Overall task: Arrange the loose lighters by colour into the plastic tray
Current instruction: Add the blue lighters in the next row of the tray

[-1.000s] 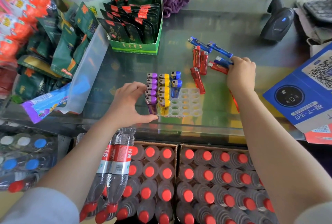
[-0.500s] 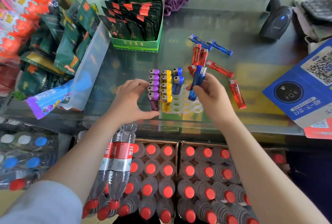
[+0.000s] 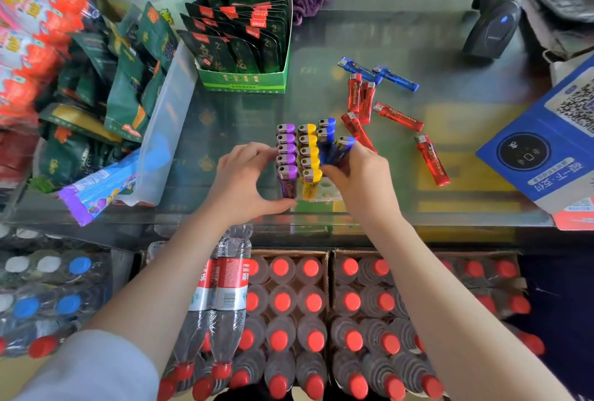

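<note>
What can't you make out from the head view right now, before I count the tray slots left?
- Plastic tray: most slots hidden by the right hand and the standing lighters.
- Blue lighter: its lower end is covered by that hand, so seating is unclear.
- Left hand: hides the tray's left edge.
- Print on the loose red lighters: too small.

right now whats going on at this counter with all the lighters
A person is sorting lighters by colour into a plastic tray on the glass counter. The left hand steadies the tray beside the purple row; the right hand lowers a blue lighter toward the blue row. Yellow looks full. Red and blue ones lie loose.
</note>
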The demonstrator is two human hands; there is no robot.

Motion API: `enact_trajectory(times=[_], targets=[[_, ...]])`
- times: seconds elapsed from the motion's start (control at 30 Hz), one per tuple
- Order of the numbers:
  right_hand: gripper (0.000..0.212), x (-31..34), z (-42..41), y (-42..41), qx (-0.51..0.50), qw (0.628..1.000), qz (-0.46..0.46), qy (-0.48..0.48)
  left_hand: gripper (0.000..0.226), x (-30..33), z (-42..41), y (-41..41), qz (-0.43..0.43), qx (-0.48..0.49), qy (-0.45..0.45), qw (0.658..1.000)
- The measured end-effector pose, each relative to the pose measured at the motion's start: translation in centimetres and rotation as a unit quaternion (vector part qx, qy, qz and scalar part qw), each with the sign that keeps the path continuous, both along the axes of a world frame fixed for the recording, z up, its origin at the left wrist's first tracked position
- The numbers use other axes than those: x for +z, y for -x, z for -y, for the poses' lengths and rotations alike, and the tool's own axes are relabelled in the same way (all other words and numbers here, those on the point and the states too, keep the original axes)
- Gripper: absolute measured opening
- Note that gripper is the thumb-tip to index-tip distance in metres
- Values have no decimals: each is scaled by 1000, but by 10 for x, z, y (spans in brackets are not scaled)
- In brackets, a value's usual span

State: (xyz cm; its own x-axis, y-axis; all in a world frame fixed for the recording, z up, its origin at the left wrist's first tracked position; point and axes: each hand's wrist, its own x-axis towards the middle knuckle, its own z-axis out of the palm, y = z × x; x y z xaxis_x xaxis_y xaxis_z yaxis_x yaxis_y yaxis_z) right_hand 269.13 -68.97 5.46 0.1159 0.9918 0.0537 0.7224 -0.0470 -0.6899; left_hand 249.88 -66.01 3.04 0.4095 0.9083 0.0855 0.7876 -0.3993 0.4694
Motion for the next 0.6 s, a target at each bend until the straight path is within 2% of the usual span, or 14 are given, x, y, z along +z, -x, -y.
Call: enact_trajectory(times=[0.1,0.23,0.4,0.53,0.6], targets=[[23,0,3,5,40,996,77,-22,78,0,-1,1,-5,-1,5,1000],[26,1,6,5,30,983,175,-52,79,0,-1,1,-6,-5,8,1000],[28,2,4,-1,18,995,91,-21,80,1,1,1,-6,-5,13,1000],[29,4,0,-7,81,981,174,-32,79,10,1,-1,-20,1,47,999],[26,7,-3,-21,125,981,147,-11,74,16,-1,-4,-34,-5,65,997]])
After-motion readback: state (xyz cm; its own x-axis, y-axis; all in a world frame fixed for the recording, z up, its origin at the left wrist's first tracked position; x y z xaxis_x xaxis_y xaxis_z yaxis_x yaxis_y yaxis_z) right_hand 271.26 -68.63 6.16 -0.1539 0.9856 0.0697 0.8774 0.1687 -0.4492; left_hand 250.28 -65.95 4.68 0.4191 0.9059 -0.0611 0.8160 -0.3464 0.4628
